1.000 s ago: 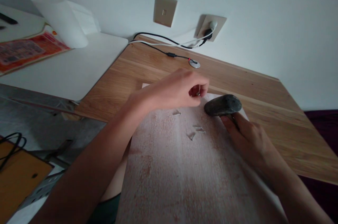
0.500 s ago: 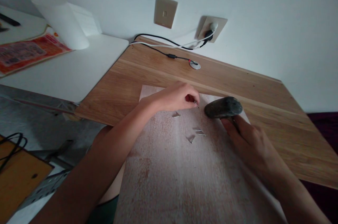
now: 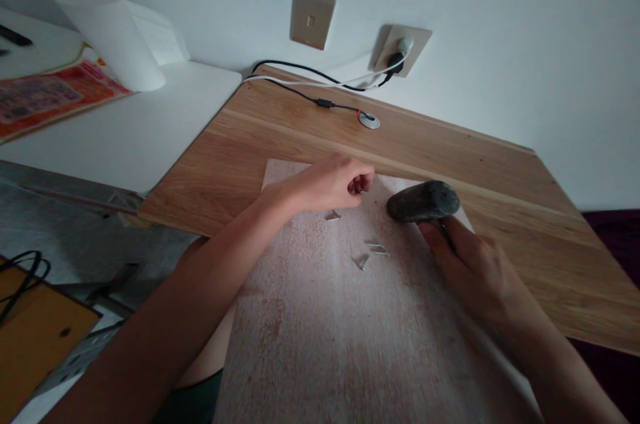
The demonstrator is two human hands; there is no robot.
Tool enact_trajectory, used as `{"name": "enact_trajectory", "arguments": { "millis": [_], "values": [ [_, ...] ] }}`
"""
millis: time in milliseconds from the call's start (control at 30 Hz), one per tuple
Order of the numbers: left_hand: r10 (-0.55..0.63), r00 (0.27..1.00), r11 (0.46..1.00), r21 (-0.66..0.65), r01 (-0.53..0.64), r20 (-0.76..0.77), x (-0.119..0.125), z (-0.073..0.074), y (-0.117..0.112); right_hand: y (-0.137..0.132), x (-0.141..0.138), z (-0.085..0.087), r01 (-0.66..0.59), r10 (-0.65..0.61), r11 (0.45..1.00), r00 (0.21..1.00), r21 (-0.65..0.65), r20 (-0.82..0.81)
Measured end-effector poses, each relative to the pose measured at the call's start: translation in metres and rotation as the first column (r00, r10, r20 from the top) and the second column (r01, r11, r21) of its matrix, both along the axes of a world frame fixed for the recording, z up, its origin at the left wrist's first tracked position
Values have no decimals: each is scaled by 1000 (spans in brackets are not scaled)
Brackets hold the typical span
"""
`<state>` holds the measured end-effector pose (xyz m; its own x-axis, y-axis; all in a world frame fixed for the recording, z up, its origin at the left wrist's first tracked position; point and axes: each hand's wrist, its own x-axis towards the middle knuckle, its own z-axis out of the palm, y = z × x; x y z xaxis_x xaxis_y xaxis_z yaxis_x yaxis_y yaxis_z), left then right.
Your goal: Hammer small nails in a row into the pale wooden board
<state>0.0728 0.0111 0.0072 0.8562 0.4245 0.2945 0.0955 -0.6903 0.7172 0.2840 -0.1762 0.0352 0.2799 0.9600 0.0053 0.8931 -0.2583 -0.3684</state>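
Note:
In the head view my left hand (image 3: 345,183) is closed above the far part of a pale wooden board (image 3: 320,337). A small shiny bit of a nail (image 3: 361,192) shows at its curled fingers; the rest is hidden. My right hand (image 3: 465,247) grips a rubber mallet (image 3: 420,202), its dark cylindrical head lying sideways over the board's far right. Several loose nails (image 3: 377,249) lie on the board between my hands. One nail (image 3: 333,215) rests just below my left wrist.
The board lies on a wooden desk (image 3: 520,211) against a wall. Cables (image 3: 310,83) run along its back to a socket (image 3: 407,44). A white table (image 3: 150,124) at the left bears a paper roll (image 3: 113,41) and an orange packet (image 3: 55,94).
My left hand has drawn slightly left and turned its fingertips inward, off the spot on the board. The mallet and my right hand stay nearly where they were.

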Motion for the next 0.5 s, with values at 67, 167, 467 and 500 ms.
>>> {"name": "enact_trajectory", "arguments": {
  "millis": [67,167,467,500],
  "values": [
    [-7,1000,1000,2,7,-7,0,1,1,-1,-1,0,1,-1,1000,1000,4,-5],
    [-19,1000,1000,6,19,-10,-1,2,1,-1,-2,-1,1,-1,1000,1000,20,-4],
    [2,1000,1000,-5,-2,-8,-1,2,-2,-1,1,-1,16,-15,999,1000,-37,17],
    [-2,1000,1000,3,2,-10,-1,2,-2,-1,1,-1,19,-18,999,1000,-40,20]
  ]
}}
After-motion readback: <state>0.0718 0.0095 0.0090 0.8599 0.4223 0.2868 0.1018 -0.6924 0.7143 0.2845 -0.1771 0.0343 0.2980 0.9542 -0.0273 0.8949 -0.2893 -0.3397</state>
